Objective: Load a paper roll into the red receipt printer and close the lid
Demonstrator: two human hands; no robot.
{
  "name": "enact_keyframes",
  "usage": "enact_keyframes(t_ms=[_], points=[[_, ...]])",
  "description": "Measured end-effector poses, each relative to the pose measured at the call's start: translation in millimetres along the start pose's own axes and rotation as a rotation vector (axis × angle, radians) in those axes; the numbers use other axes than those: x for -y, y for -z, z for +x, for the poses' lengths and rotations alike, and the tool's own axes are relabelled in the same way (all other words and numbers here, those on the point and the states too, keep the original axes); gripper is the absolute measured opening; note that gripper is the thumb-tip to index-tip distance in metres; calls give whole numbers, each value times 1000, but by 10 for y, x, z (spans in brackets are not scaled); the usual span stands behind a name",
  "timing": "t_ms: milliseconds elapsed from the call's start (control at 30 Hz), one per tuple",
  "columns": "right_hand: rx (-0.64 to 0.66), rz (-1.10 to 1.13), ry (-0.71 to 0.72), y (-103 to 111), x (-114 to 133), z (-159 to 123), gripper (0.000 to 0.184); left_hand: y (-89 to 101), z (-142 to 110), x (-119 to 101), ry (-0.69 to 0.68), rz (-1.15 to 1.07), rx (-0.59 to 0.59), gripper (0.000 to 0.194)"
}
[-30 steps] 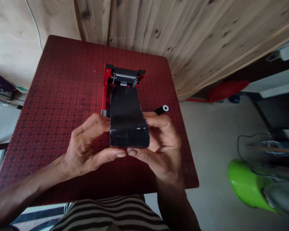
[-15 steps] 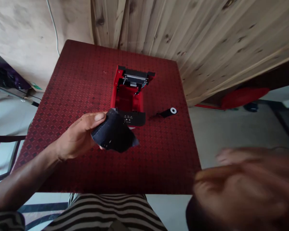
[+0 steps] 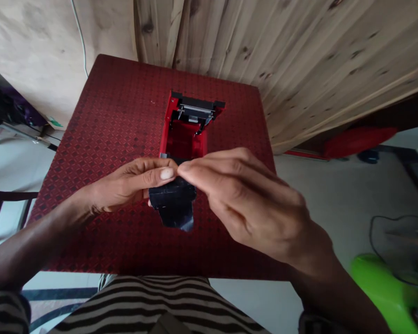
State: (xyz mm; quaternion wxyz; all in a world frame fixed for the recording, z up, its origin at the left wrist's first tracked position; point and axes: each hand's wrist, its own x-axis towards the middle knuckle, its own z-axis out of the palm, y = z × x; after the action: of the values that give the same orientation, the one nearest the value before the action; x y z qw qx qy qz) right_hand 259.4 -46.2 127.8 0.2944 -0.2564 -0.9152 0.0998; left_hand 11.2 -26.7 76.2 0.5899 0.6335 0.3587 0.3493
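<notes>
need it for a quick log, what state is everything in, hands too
red machine: open, red interior showing
lid: raised
black strip: bent, lower end loose
left hand: closed on the black strip
right hand: fingertips at the left thumb, grip unclear

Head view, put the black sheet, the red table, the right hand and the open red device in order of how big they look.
1. Red table
2. Right hand, looking bigger for being near the camera
3. Open red device, partly hidden
4. Black sheet, partly hidden
</notes>
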Motion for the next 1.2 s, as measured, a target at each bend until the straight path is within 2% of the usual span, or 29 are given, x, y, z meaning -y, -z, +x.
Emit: enact_keyframes(t_ms=[100,133,400,467,567,600,667,700,733,867,933,1000,1067,1133,1200], points=[[-5,108,-141,4,-64,0,41,32,46,16,103,-147,155,51],[2,101,-154,-15,-80,5,37,34,57,12,109,-173,156,49],[114,35,-111,-174,-168,-4,22,-30,83,50,17,53,29,53],[150,45,-142,-148,-161,-2,24,-45,62,58,17,22,-2,54],[146,67,-259,-79,-180,14,27,-74,-13,43,80,-5,-35,67],[126,61,-294,-64,-209,21,26,-87,-45,39,104,14,-30,65],[91,11,-331,-70,-308,37,24,-118,-100,46,134,68,-6,42],[84,-28,-332,-96,-375,46,24,-135,-117,58,138,80,14,29],[87,-69,-332,-137,-448,55,24,-152,-125,74,144,72,34,25],[161,-144,-380,-389,-714,109,22,-196,-87,144,214,-57,7,33],[209,-177,-427,-512,-799,145,21,-199,-67,169,224,-52,-30,35],[264,-227,-468,-602,-852,188,19,-199,-70,198,180,35,-61,33],[332,-271,-497,-654,-879,239,18,-203,-92,243,76,185,-91,27],[401,-299,-516,-670,-883,301,18,-216,-112,305,-97,411,-154,19],[469,-319,-540,-663,-870,374,17,-231,-111,369,-294,706,-259,21]])
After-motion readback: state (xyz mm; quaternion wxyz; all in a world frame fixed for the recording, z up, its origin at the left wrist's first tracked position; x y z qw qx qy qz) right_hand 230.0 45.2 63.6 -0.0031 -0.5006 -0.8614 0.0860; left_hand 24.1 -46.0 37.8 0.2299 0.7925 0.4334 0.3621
